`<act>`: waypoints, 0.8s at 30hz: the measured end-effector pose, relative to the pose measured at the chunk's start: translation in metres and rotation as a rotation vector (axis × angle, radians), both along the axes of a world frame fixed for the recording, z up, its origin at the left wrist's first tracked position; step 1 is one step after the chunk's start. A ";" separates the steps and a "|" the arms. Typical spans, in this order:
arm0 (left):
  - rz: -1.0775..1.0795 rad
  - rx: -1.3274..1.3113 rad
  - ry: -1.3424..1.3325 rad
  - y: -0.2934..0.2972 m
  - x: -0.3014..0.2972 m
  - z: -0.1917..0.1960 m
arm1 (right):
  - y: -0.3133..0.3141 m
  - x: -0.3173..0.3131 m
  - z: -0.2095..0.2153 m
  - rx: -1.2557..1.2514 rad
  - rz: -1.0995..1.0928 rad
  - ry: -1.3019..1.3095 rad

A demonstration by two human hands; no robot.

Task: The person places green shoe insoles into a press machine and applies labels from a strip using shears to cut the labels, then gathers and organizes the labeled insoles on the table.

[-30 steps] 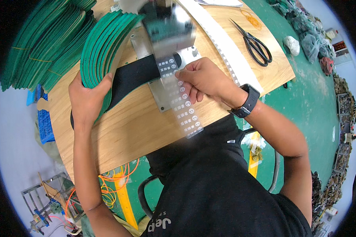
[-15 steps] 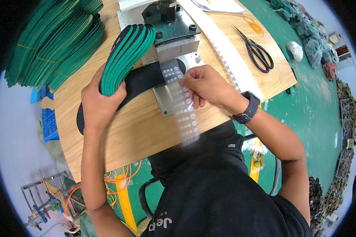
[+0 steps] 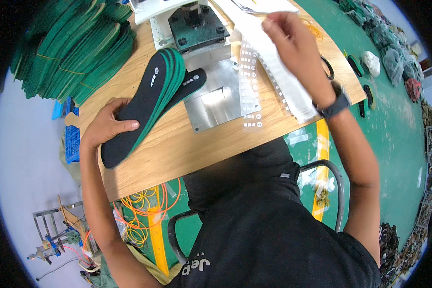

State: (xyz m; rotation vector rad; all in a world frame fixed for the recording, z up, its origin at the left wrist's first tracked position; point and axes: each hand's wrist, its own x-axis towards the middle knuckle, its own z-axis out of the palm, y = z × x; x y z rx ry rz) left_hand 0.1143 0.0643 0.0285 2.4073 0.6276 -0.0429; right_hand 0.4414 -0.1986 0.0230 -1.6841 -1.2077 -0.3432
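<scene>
My left hand (image 3: pixel 111 124) grips a stack of black insoles with green undersides (image 3: pixel 146 96), thumb on the top black face. A small white print marks the upper end of the top insole. Under the stack, another black insole (image 3: pixel 195 80) pokes out, with a white print on its end, over the edge of a shiny metal plate (image 3: pixel 213 108). At the far right of the table my right hand (image 3: pixel 293 45) is closed, its fingertips around the upper end of a clear film strip (image 3: pixel 250 81) with rows of white prints; the exact contact is blurred.
A press with a black block (image 3: pixel 197 29) stands behind the metal plate. Banded bundles of green insoles (image 3: pixel 77 53) are piled at the far left. A long white strip (image 3: pixel 293 96) lies at the right, near partly hidden scissors (image 3: pixel 328 67). Orange hoses (image 3: pixel 139 211) lie below the table.
My right hand has moved up and right, and the film strip has come off the insole. The stack has swung its black face upward, with the formerly flat insole now beneath it.
</scene>
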 end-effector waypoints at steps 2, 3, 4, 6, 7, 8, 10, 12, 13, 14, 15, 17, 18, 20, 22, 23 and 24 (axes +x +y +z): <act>0.037 -0.015 0.083 -0.003 0.000 0.003 | -0.015 -0.062 0.015 -0.157 0.163 0.049; 0.079 0.031 0.021 -0.010 -0.002 0.003 | -0.017 -0.082 0.010 -0.134 0.316 0.023; 0.088 0.029 -0.013 -0.008 -0.007 -0.001 | -0.016 -0.099 0.002 -0.114 0.461 -0.006; 0.169 0.121 -0.129 -0.031 -0.015 0.009 | -0.004 -0.135 -0.003 -0.255 0.613 -0.255; 0.178 0.201 -0.135 -0.045 -0.016 0.016 | 0.009 -0.151 0.002 -0.174 0.646 -0.300; 0.194 0.281 -0.136 -0.062 -0.019 0.027 | 0.022 -0.166 0.009 -0.092 0.684 -0.341; 0.172 0.368 -0.125 -0.091 -0.032 0.040 | 0.046 -0.191 0.033 -0.063 0.541 -0.468; 0.056 0.498 -0.086 -0.109 -0.052 0.051 | 0.067 -0.194 0.044 -0.160 0.595 -0.621; -0.029 0.490 -0.157 -0.107 -0.059 0.050 | 0.072 -0.185 0.045 -0.693 0.816 -0.476; -0.090 0.478 -0.202 -0.106 -0.077 0.042 | 0.080 -0.188 0.037 -0.868 0.903 -0.384; -0.014 0.421 -0.193 -0.103 -0.098 0.038 | 0.084 -0.193 0.021 -0.776 0.843 -0.399; 0.172 0.208 -0.376 -0.101 -0.128 0.017 | 0.080 -0.195 0.027 -0.610 0.795 -0.489; 0.248 0.100 -0.463 -0.099 -0.139 0.005 | 0.082 -0.202 0.028 -0.566 0.793 -0.479; 0.269 0.051 -0.571 -0.099 -0.139 -0.026 | 0.079 -0.208 0.013 -0.495 0.776 -0.440; 0.210 0.105 -0.733 -0.092 -0.124 -0.028 | 0.074 -0.207 0.013 -0.475 0.783 -0.412; 0.202 0.020 -0.902 -0.085 -0.111 -0.029 | 0.070 -0.201 0.012 -0.464 0.780 -0.399; 0.252 0.031 -0.947 -0.076 -0.109 -0.021 | 0.059 -0.200 0.015 -0.484 0.782 -0.388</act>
